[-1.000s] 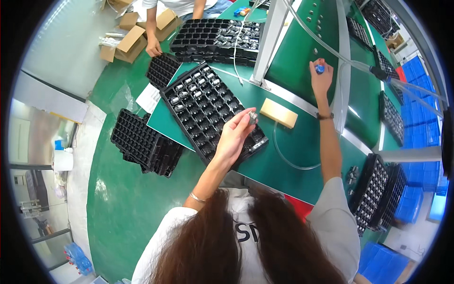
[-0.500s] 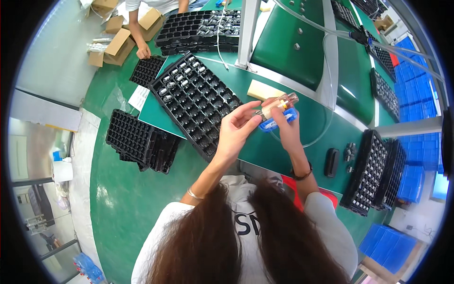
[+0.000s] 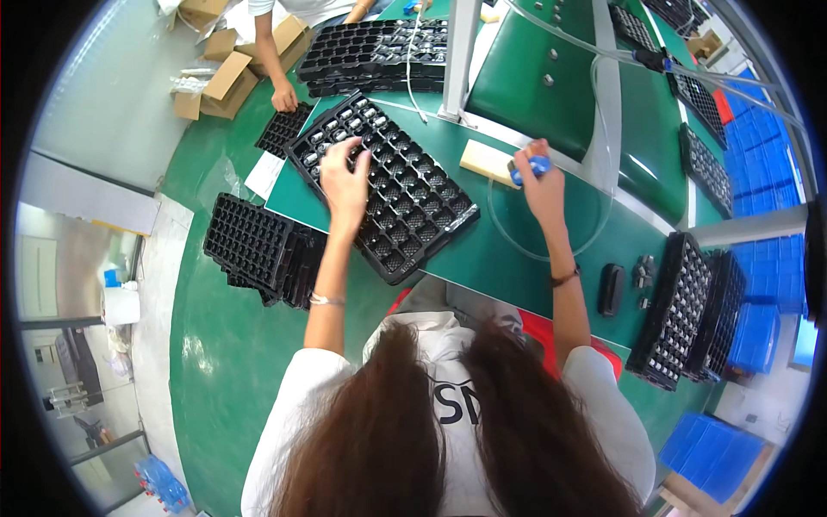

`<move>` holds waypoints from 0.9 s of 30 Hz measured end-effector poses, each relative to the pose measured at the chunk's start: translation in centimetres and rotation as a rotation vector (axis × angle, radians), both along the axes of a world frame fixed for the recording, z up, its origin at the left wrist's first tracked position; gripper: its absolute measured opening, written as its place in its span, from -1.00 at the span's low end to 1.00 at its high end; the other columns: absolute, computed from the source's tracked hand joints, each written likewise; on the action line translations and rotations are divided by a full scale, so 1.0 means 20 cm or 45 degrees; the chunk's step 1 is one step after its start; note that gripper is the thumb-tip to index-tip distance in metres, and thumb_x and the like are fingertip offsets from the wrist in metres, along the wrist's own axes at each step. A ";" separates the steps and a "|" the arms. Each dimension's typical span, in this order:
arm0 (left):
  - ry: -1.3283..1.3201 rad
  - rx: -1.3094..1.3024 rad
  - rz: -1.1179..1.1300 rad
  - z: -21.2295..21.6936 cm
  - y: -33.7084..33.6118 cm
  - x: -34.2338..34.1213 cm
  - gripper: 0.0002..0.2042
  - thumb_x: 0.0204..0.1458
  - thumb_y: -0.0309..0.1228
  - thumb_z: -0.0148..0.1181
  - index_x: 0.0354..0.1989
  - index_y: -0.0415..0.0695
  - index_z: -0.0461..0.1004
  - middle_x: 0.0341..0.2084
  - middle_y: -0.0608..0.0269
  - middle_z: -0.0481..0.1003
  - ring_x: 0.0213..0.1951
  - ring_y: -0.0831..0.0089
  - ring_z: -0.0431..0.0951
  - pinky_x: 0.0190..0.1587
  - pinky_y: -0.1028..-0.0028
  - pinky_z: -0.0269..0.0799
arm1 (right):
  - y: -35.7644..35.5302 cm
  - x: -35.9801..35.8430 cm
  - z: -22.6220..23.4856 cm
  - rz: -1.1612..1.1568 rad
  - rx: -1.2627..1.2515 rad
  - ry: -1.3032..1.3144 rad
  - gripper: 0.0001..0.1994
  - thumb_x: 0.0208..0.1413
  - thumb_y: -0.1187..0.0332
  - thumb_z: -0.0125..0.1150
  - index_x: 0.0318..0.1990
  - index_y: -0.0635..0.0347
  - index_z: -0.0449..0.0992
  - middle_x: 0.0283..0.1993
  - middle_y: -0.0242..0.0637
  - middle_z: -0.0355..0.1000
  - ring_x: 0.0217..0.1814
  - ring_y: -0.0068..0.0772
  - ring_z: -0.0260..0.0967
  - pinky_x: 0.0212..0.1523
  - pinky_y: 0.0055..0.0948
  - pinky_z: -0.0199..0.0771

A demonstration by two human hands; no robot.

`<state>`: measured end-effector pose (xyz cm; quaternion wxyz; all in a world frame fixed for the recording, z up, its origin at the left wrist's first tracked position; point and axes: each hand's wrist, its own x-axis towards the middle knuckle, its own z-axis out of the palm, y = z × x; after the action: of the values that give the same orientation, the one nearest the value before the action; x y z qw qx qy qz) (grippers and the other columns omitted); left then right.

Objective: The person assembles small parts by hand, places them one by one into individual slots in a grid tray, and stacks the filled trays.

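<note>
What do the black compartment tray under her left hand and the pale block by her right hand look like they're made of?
The black tray looks like thin moulded plastic with a slight gloss: its cell rims catch highlights. The pale block could be wood or foam: matt, cream, sharp-edged, no grain visible at this size. The left hand rests over the tray; the right hand grips a blue tool beside the block.

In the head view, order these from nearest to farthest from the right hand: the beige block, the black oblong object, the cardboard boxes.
From the right hand:
1. Beige block, just to its left, almost touching.
2. Black oblong object, on the mat toward the person's right.
3. Cardboard boxes, far left, beyond the trays.
</note>
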<state>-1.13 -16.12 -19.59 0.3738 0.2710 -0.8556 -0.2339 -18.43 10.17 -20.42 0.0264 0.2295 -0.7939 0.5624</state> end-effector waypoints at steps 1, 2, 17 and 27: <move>-0.039 -0.129 0.051 -0.04 -0.09 0.02 -0.73 -0.09 -0.37 0.20 -0.18 -0.12 0.48 -0.22 0.13 0.46 -0.15 0.20 0.43 -0.05 0.36 0.29 | -0.04 0.02 0.01 0.036 0.160 0.021 -0.69 0.02 0.18 0.18 -0.26 0.28 0.46 -0.42 -0.17 0.46 -0.37 -0.34 0.45 -0.31 -0.44 0.37; -0.143 -0.182 0.091 -0.08 -0.15 0.03 -0.74 -0.10 -0.36 0.20 -0.19 -0.10 0.49 -0.22 0.14 0.46 -0.16 0.17 0.42 -0.05 0.33 0.28 | -0.07 0.02 0.01 0.073 0.325 0.033 -0.66 0.02 0.16 0.18 -0.24 0.29 0.44 -0.40 -0.15 0.45 -0.35 -0.27 0.45 -0.31 -0.42 0.37; 0.068 0.405 0.054 -0.03 -0.23 -0.03 -0.84 0.04 -0.39 0.10 -0.33 -0.25 0.46 -0.30 0.10 0.52 -0.21 0.38 0.50 -0.14 0.45 0.38 | 0.13 0.02 -0.03 0.100 0.254 -0.077 -0.32 -0.37 0.19 0.49 -0.04 0.06 0.24 -0.35 -0.45 0.12 -0.45 -0.60 0.00 -0.42 -0.62 0.15; 0.677 1.937 -0.519 0.05 0.13 -0.03 -0.82 0.16 -0.37 -0.06 -0.21 -0.25 0.34 -0.21 -0.02 0.45 -0.20 0.36 0.50 -0.13 0.54 0.50 | 0.03 0.03 -0.04 0.146 0.167 0.062 -0.35 -0.27 0.16 0.43 0.02 0.11 0.26 -0.31 -0.36 0.22 -0.43 -0.56 0.15 -0.40 -0.58 0.23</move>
<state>-1.63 -13.59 -18.63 0.2285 0.2250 -0.3795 -0.8678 -17.91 10.77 -21.25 -0.0018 0.2895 -0.8138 0.5040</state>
